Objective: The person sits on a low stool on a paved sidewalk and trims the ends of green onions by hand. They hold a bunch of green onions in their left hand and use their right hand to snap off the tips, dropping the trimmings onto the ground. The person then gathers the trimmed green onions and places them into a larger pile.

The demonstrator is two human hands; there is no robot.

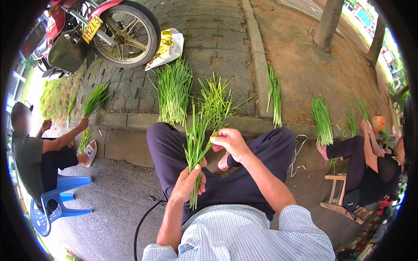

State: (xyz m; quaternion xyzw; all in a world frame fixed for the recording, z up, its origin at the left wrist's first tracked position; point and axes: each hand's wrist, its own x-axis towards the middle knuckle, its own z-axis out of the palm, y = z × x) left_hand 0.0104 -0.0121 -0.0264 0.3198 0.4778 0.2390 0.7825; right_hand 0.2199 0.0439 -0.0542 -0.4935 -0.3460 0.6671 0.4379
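Observation:
My left hand (191,182) is closed round the pale lower stems of a bunch of long green leafy stalks, likely garlic chives (195,153), held over my lap. At the bunch's right side, the thumb and fingers of my right hand (225,142) pinch a yellowish-green blade. Beyond my knees, a thick, neatly aligned bundle of the same greens (174,94) lies on the paving. Just right of it is a looser, tangled pile (214,101) with yellowish stalks. A slim bundle (275,96) rests across the kerb farther right.
A motorcycle's front wheel (125,36) stands upper left beside a white and gold foil sheet (169,47). At left, a person on a blue plastic chair (60,202) holds greens. At right, another sits by a wooden stool (336,195) and a green bundle (321,119). A kerb (140,121) runs before me.

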